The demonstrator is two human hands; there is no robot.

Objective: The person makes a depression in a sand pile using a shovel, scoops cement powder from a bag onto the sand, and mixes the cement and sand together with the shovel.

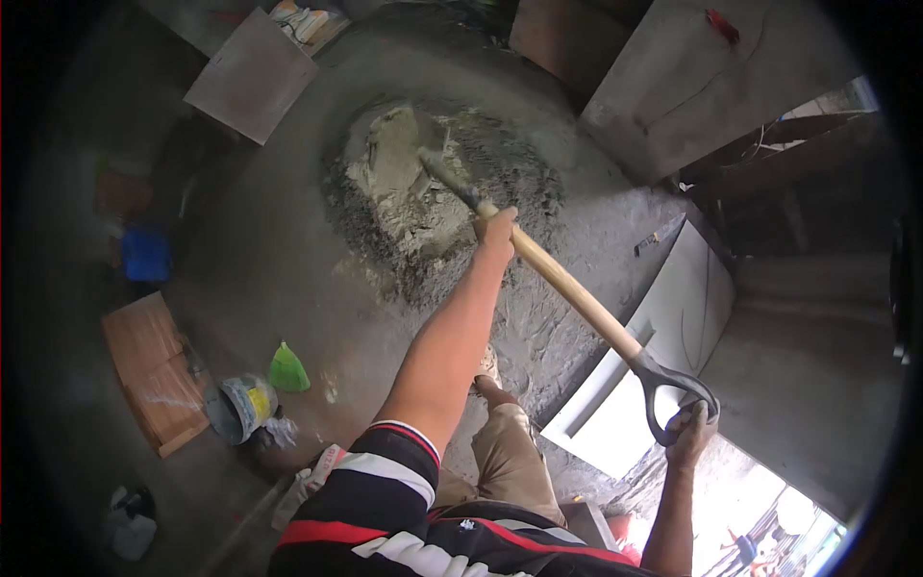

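A shovel (582, 293) with a pale wooden shaft slants across the view. My left hand (497, 231) is closed around the lower shaft, close to the dark metal neck. At the other end, my right hand (690, 433) grips the black D-shaped handle. The shovel's head reaches into a pile of grey mortar mix (433, 216) on the floor. A pale powdery heap lies on the pile's left side, with darker, wetter material around it. I cannot clearly separate the blade from the pale material there.
A bucket (245, 409), a green scrap (287, 368) and a brown wooden panel (154, 373) lie at left, with a blue container (145, 255) beyond. A grey board (252, 75) stands at upper left. Large panels (711, 82) line the right, and a white sheet (615, 413) lies below them.
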